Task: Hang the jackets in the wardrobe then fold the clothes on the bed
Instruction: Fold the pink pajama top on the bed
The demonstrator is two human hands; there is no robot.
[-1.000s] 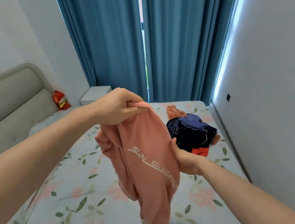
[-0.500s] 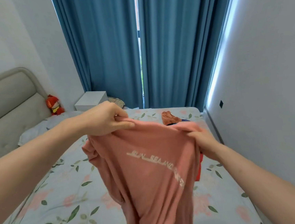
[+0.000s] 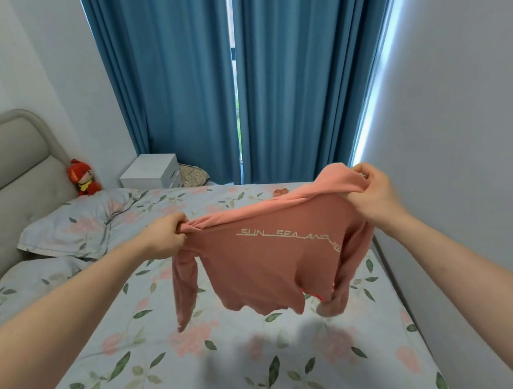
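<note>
1. Both arms are stretched out over the bed (image 3: 233,367), and there's a pink top (image 3: 270,261) held up in the air between them, spread wide.
2. The left hand (image 3: 162,236) has its fingers curled tight around a bunched bit of the top's upper edge, at the left shoulder end.
3. The right hand (image 3: 369,190) is doing the same on the other end, fingers and thumb pinching a fold of the fabric. It sits a bit higher than the left one, so the top edge slopes up to the right.
4. The top hangs clear of the bed, not touching the sheet. You can see its blurry shadow on the bedding under it. White lettering across it reads "SUN SEA AND" and then bends out of sight.
5. One long sleeve dangles straight down on the left side, the other droops on the right, bunched up at the cuff.
6. A sliver of something red shows just under the hem on the right, can't really tell what it is.
7. The bedding is pale with a pink flower and green leaf print, and a matching pillow (image 3: 74,222) lies up by the grey padded headboard (image 3: 8,172).
8. Other stuff: a red plush toy (image 3: 83,178) in the corner by the headboard, a small white nightstand (image 3: 151,172) beyond the bed, and blue curtains (image 3: 183,82) behind, parted just a crack in the middle.
</note>
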